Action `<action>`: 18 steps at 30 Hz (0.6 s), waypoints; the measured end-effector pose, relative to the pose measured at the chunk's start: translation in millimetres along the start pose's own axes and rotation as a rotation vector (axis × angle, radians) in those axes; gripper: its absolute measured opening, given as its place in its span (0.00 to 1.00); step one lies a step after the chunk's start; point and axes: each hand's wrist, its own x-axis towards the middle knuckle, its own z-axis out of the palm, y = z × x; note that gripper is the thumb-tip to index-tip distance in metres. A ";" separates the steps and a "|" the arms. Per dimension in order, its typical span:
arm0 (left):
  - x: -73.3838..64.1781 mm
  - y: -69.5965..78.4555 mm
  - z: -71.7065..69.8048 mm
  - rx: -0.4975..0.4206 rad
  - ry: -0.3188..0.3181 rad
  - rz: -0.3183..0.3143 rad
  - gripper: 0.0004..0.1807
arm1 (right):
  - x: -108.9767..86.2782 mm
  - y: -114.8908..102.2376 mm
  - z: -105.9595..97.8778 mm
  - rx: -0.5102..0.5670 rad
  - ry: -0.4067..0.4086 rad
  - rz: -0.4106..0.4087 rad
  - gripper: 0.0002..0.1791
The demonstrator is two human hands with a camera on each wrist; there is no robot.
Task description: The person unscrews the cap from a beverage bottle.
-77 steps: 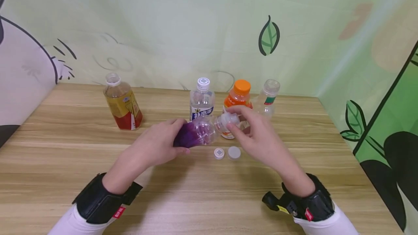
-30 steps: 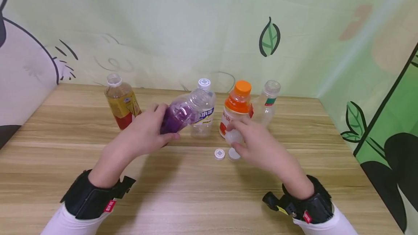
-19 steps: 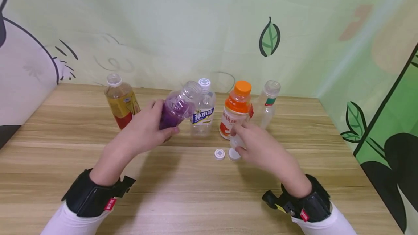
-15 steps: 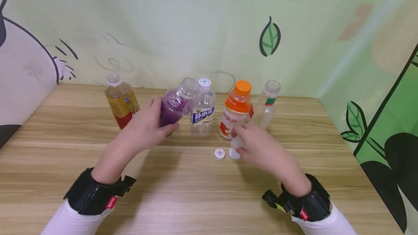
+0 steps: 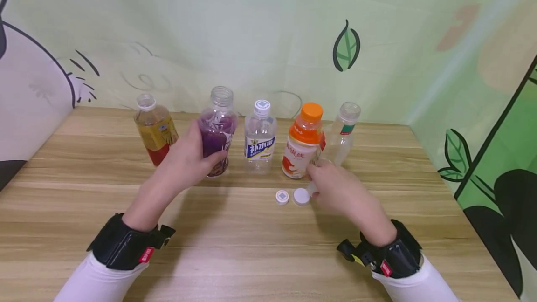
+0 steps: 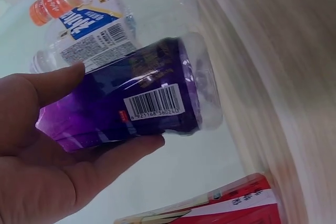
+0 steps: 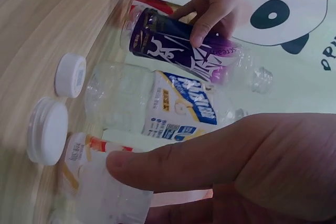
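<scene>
My left hand (image 5: 182,155) grips a purple-labelled clear plastic bottle (image 5: 217,132) round its middle. The bottle stands upright with its mouth uncapped; I cannot tell whether its base touches the table. In the left wrist view, the barcode side of this bottle (image 6: 152,98) faces the camera. My right hand (image 5: 341,190) pinches a translucent whitish cap (image 7: 113,198), low over the table beside two loose caps. One is a small white cap with a printed top (image 5: 282,197), the other a wider plain white cap (image 5: 301,196). From the head view the pinched cap is mostly hidden by the fingers.
A clear bottle with a white cap (image 5: 260,139) and an orange-capped bottle (image 5: 301,141) stand mid-table. At right is an uncapped clear bottle (image 5: 344,129). An uncapped yellow-and-red-labelled bottle (image 5: 156,129) stands at left. Behind the wooden table (image 5: 251,246) hangs a printed cloth (image 5: 209,36).
The purple-labelled bottle and the translucent cap have come apart. The left hand has moved the bottle left and turned it upright. The right hand has lowered the cap toward the loose caps.
</scene>
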 end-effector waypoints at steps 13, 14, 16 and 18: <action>3.0 -7.9 5.1 -0.005 0.024 -0.034 0.46 | 7.7 9.1 9.0 -0.074 -0.037 0.046 0.18; 3.4 -8.4 5.4 -0.007 0.023 -0.037 0.46 | 8.4 9.8 9.7 -0.076 -0.038 0.046 0.17; 4.0 -9.8 5.8 -0.014 0.018 -0.045 0.46 | 9.9 11.2 11.6 -0.080 -0.042 0.052 0.16; 4.9 -11.1 6.4 -0.022 0.014 -0.049 0.47 | 11.6 12.3 13.2 -0.084 -0.051 0.058 0.14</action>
